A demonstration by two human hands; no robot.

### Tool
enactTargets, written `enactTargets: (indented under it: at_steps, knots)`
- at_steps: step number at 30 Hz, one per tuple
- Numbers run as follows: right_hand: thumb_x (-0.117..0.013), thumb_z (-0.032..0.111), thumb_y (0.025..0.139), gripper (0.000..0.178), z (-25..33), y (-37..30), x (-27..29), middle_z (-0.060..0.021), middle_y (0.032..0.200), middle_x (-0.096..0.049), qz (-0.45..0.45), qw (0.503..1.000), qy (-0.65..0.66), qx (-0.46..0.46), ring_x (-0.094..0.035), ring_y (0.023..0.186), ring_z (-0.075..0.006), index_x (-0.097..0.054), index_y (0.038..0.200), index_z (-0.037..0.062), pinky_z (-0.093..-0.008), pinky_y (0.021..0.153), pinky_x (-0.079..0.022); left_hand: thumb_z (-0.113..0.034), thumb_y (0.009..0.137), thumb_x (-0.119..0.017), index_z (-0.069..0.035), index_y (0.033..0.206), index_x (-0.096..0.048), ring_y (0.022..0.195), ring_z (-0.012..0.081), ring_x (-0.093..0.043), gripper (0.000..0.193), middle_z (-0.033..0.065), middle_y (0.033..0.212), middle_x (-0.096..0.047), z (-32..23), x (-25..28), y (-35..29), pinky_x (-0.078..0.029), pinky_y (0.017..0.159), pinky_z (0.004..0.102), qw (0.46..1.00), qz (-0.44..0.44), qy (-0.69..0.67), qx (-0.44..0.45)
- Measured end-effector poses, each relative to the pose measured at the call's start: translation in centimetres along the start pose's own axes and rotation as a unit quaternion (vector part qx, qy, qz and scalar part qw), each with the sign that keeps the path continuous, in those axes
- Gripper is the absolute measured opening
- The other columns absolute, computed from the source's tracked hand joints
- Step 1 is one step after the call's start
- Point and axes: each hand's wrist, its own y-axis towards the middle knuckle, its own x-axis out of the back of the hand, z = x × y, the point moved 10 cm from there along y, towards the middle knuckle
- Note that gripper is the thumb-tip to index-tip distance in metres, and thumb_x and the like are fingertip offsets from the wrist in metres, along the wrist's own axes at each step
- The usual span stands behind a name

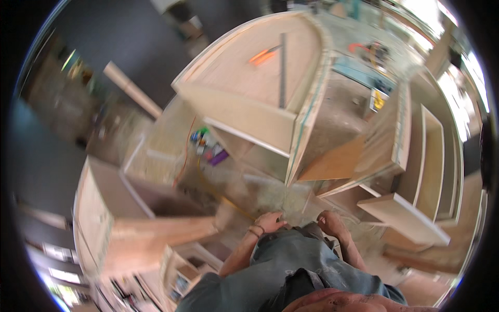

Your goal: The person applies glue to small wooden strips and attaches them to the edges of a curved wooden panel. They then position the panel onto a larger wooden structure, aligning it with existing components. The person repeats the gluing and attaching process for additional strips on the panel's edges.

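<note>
My left hand [270, 222], with a dark band at the wrist, is in front of my grey-green shirt [312, 255] near its hem. Motion smears its fingers, and I cannot tell whether they are apart or closed. Opposite it, my right hand [331, 224] is curled closed beside the shirt; whatever its fingers hold, if anything, is hidden. Ahead stands a wooden cabinet [249, 117] with a rounded far end. On its top lie an orange-handled tool [261, 56] and a long dark metal straightedge [283, 70].
Open wooden cabinet carcasses stand at the left [156, 242] and right [434, 151]. A pale panel [403, 218] juts toward me at the right. A yellow hose or cord [236, 207] crosses the floor near colourful items [208, 147]. A wooden strip [132, 89] leans at the far left.
</note>
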Motion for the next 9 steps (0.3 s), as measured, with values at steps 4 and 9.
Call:
enactTargets:
  at_steps: [4,9]
  knots:
    - [-0.065,0.016,0.083,0.019,3.3,-1.2,-3.6,-0.0182,0.096,-0.074,0.016,0.999,0.003,-0.049,-0.07,0.093,-0.0397,-0.076,0.094,0.0062,-0.0466,0.081,-0.056,-0.054,0.095,-0.062,-0.008,0.141,-0.06,0.124,0.0432,-0.061,0.065,0.024,0.132,-0.066,2.8,3.5,1.5,-0.049,0.106,0.0498,0.997,0.038,0.048,-0.05]
    - [-0.069,0.022,0.082,0.021,2.6,-5.7,-6.2,-0.0181,0.098,-0.074,-0.043,0.988,0.029,-0.146,-0.07,0.094,-0.0396,-0.077,0.093,0.0067,-0.0476,0.083,-0.056,-0.055,0.095,-0.062,-0.013,0.147,-0.057,0.135,0.0396,-0.054,0.067,0.023,0.146,-0.057,3.0,4.9,5.4,-0.044,0.113,0.0475,0.968,0.167,0.173,-0.071]
